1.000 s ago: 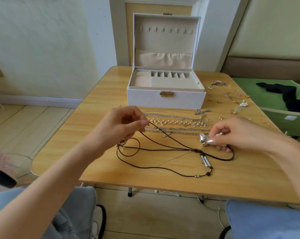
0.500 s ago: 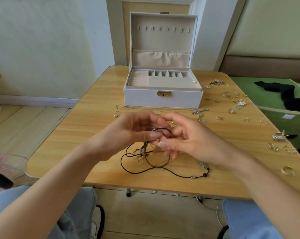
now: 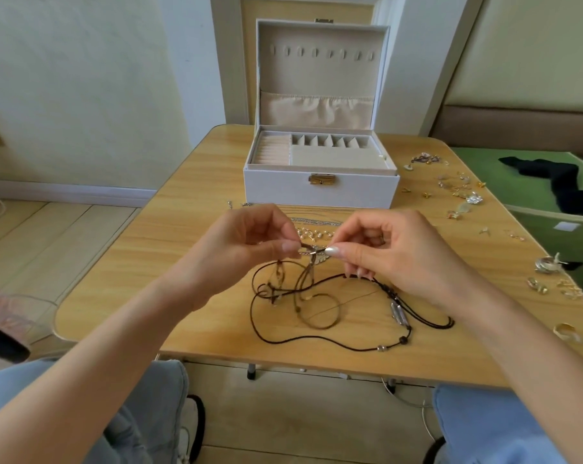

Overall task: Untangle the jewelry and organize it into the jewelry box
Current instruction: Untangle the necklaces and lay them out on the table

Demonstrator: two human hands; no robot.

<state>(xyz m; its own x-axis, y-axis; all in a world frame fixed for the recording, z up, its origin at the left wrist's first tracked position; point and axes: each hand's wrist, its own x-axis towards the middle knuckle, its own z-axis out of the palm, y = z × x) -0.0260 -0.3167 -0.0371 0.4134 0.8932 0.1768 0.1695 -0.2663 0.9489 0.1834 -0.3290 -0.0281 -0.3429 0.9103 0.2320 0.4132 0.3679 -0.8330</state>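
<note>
Hardly begun: pinching the tangled cords (image 3: pixel 380 348) at a clasp (image 3: pixel 312 252) between fingertips of left hand (image 3: pixel 250 242) and right hand (image 3: pixel 390 249) above the near table (image 3: pixel 183 262), box (image 3: pixel 320 192) open and bare beyond, pearls (image 3: pixel 310 233) and earrings (image 3: pixel 464 195) loose outside.

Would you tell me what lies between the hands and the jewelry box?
A pearl strand and thin silver chains lie there on the table, head view.

Light matt wood-grain table top (image 3: pixel 189 262); white textured-leatherette jewelry box (image 3: pixel 283 189), beige velvety lining, shiny brass clasp (image 3: pixel 322 179); dark matt cord necklace (image 3: pixel 317 341), glossy metal beads.
</note>
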